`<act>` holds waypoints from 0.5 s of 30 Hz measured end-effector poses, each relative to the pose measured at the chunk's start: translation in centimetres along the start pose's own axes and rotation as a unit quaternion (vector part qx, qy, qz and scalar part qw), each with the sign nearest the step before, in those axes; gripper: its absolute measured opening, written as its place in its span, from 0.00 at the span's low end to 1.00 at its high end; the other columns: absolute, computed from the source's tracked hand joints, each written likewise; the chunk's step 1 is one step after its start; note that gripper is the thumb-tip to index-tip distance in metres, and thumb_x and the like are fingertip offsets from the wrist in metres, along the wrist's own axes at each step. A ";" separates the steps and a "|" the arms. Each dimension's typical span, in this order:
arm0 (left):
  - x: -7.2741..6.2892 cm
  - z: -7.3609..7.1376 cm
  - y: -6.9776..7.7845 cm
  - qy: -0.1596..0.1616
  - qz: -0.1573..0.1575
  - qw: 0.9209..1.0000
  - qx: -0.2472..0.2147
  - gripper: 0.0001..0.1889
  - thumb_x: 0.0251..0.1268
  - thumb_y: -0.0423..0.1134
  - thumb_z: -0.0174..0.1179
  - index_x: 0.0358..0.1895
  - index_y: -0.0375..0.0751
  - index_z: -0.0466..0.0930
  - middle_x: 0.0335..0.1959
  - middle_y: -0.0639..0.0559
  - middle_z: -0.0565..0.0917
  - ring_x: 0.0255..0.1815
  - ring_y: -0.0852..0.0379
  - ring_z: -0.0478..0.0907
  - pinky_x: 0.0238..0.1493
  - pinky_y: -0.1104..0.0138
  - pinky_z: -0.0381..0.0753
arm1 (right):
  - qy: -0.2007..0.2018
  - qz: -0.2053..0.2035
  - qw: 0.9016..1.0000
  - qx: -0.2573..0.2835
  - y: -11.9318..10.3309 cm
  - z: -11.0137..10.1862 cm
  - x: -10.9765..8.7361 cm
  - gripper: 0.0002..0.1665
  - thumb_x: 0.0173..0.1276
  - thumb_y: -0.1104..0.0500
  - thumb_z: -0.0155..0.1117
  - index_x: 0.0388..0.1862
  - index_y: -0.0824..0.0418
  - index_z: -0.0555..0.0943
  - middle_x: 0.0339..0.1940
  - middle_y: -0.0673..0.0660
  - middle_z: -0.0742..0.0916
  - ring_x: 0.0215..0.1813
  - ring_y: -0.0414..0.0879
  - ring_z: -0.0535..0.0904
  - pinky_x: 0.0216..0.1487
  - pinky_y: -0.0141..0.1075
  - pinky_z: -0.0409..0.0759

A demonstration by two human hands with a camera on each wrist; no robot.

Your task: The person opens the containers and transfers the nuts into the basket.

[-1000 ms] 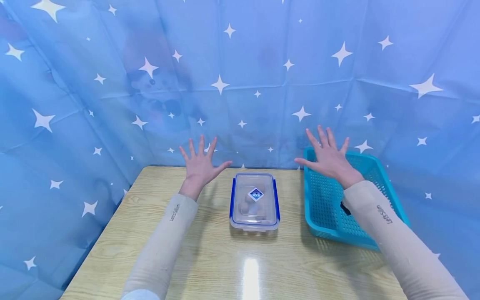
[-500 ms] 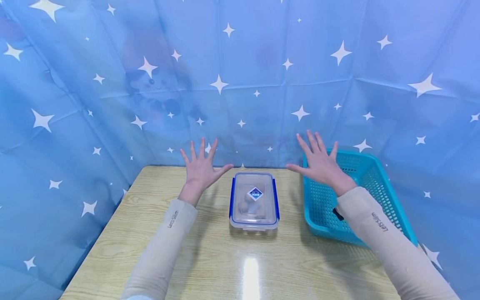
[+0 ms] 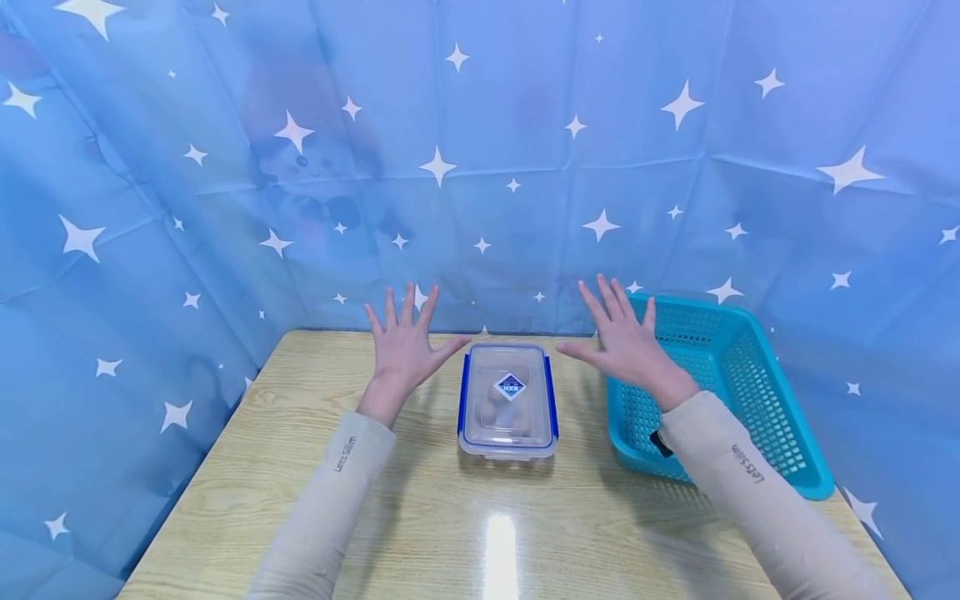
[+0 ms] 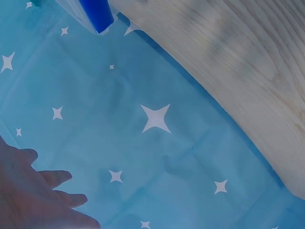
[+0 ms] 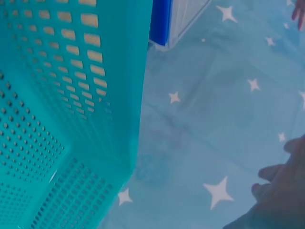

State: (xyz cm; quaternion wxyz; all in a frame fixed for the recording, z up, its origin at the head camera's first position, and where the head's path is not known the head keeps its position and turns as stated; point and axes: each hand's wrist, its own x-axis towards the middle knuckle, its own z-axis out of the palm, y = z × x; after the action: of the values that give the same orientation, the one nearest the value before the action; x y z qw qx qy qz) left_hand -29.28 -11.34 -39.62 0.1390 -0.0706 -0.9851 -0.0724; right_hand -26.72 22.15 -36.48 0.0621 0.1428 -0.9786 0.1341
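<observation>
In the head view a clear lidded food container (image 3: pixel 507 417) with blue side clips sits near the table's far edge. Its lid bears a blue and white diamond label, and what lies inside is too blurred to tell. My left hand (image 3: pixel 403 358) hovers to its left, fingers spread, touching nothing. To its right, my right hand (image 3: pixel 630 343) is raised with fingers spread and holds nothing; it overlaps the left rim of a turquoise plastic basket (image 3: pixel 780 367). In the right wrist view the basket's perforated wall (image 5: pixel 124 95) stands apart from that hand.
The wood-grain table (image 3: pixel 247 500) carries the container and the basket. A small black object (image 3: pixel 660 443) shows beside the right sleeve, partly hidden. Behind and to the left hangs a blue curtain (image 3: pixel 510 100) with white stars, close to the table's edges.
My right hand has moved left and slightly down, toward the container, uncovering more of the basket. The left hand has shifted only slightly, right and down. The container has stayed in place.
</observation>
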 end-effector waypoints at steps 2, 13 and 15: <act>-0.2 0.0 0.1 0.001 0.001 1.000 0.003 0.53 0.56 0.84 0.40 0.81 0.68 0.32 0.84 0.44 0.42 0.83 0.33 0.31 0.77 0.30 0.30 | 0.002 -0.003 1.000 0.000 -0.2 0.4 -0.1 0.61 0.65 0.23 0.51 0.83 0.47 0.36 0.85 0.59 0.40 0.84 0.59 0.30 0.71 0.76 0.22; -1.7 0.4 0.9 0.014 0.009 1.000 -0.019 0.51 0.59 0.82 0.41 0.82 0.63 0.38 0.83 0.44 0.47 0.83 0.36 0.36 0.78 0.31 0.31 | 0.013 -0.022 0.999 0.023 -1.7 2.1 -1.2 0.57 0.70 0.29 0.53 0.83 0.46 0.36 0.85 0.60 0.44 0.85 0.59 0.33 0.74 0.75 0.29; -2.0 0.6 1.0 0.013 0.010 0.999 -0.028 0.51 0.60 0.80 0.43 0.82 0.63 0.39 0.83 0.45 0.47 0.84 0.37 0.35 0.78 0.32 0.30 | 0.011 -0.021 0.999 0.026 -2.0 2.4 -1.4 0.57 0.70 0.29 0.53 0.83 0.47 0.36 0.85 0.60 0.44 0.85 0.59 0.33 0.75 0.74 0.29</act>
State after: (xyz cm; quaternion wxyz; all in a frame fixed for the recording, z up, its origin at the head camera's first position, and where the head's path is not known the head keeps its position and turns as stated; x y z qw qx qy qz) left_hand -27.39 -10.52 -40.60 0.1508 -0.0831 -0.9800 -0.0993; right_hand -25.03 19.99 -38.55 0.0717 0.1633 -0.9709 0.1601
